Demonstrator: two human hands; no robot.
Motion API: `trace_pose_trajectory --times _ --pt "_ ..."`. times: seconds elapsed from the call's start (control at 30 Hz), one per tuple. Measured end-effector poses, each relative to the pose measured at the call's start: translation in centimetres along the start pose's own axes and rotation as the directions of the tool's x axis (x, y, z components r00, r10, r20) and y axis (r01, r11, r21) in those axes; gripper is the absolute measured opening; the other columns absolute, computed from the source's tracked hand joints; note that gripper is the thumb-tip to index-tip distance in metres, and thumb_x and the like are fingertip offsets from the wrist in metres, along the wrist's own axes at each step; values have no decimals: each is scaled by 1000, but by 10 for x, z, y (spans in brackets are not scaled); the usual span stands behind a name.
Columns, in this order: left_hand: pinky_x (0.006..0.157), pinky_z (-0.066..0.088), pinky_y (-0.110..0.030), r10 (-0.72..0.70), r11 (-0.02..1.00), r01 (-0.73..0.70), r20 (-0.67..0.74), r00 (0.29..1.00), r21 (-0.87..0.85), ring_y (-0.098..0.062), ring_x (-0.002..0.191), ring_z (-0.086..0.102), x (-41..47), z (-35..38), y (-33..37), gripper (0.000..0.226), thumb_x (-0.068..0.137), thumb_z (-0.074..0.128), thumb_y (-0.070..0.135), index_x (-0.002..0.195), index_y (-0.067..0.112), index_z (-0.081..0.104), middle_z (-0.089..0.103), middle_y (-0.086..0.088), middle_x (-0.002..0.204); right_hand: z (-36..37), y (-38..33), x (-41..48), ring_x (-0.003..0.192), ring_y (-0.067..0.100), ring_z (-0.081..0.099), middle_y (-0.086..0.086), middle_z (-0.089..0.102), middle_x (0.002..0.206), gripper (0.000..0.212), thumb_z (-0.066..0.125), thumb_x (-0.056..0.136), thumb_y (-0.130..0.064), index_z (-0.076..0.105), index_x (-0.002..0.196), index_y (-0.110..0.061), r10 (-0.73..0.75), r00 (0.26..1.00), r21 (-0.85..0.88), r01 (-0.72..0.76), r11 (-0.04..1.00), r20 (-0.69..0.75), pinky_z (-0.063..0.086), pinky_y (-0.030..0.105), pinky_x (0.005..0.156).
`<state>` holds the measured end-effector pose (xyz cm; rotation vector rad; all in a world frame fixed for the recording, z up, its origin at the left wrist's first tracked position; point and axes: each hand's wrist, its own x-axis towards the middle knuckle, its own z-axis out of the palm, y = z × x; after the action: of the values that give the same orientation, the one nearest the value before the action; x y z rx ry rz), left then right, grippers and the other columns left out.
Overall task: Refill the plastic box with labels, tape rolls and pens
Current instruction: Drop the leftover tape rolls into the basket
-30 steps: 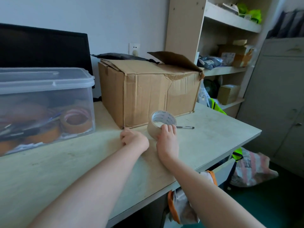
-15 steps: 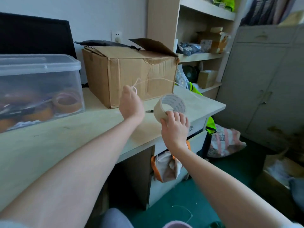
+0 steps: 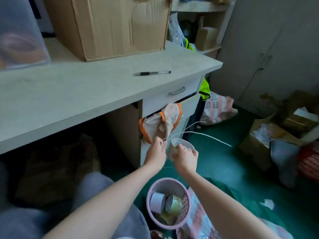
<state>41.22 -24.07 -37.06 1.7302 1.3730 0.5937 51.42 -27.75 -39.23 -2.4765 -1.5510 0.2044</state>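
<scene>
On the desk (image 3: 72,87) the cardboard box (image 3: 110,26) stands behind the pen (image 3: 152,73), the plastic box (image 3: 20,37) at its left. A wastebasket (image 3: 170,203) stands on the floor below both hands.

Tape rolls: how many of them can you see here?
2 for certain: one tape roll held in the right hand below the desk edge, and one blurred brown roll inside the plastic box. The box may hide more; the pink basket holds roll-like items.
</scene>
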Motion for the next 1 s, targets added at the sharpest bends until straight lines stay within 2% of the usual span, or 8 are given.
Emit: trace_pose_trajectory --times 0.13,0.23,0.37,0.53,0.63,0.7,0.83,1.0 --pt "91 47 -39 -340 940 341 187 922 30 -37 111 59 -8 42 -77 20 102 35 15 100 3 50 57 -27 123 33 16 -13 113 26 58 6 67 115 29 53 84 -16 64 111 -16 70 970 0 -72 997 231 42 31 92" --pt "62 49 -31 -462 866 494 248 851 -82 -26 72 63 -23 62 -103 18 101 33 8 100 9 51 56 -22 131 57 29 -22 107 28 62 8 69 111 27 55 82 -14 66 107 -15 112 934 21 -126 992 339 49 30 83" --pt "50 36 -23 -546 783 615 366 753 -96 -15 61 48 -33 84 -115 31 99 32 3 121 21 43 57 -7 84 80 42 -28 104 29 63 12 68 110 25 51 84 -9 66 103 -8 134 887 31 -165 986 441 50 29 79" --pt "46 30 -22 -623 750 660 363 692 28 -20 62 45 -35 101 -118 29 95 38 9 118 8 55 48 -9 82 98 54 -33 106 28 62 12 67 113 28 48 88 -11 65 110 -9 130 830 25 -170 985 543 47 28 76" --pt "64 41 -25 -621 739 673 359 697 -30 -19 70 47 -33 111 -118 21 90 42 5 97 14 59 54 -9 92 107 62 -39 84 27 57 9 60 76 16 46 88 -8 60 82 -7 129 802 74 -211 975 583 33 22 52" --pt "79 45 -29 -621 706 702 394 677 -93 -24 91 54 -31 119 -114 30 92 47 6 120 15 54 56 -14 114 113 67 -42 81 24 52 3 52 65 21 43 89 -5 55 72 -7 142 782 99 -252 963 607 29 23 52" --pt "100 40 -30 -614 715 696 416 671 -67 -28 131 45 -28 131 -105 81 94 56 18 155 23 4 31 -8 155 120 73 -45 112 28 59 14 66 120 39 41 88 1 63 119 -7 112 768 149 -262 953 630 45 28 81" --pt "102 39 -31 -667 707 707 325 670 -6 -25 132 44 -26 140 -112 74 94 46 2 154 23 8 32 -6 154 129 86 -41 116 25 58 10 53 140 53 35 91 1 45 141 -14 153 747 127 -303 945 647 47 28 81"
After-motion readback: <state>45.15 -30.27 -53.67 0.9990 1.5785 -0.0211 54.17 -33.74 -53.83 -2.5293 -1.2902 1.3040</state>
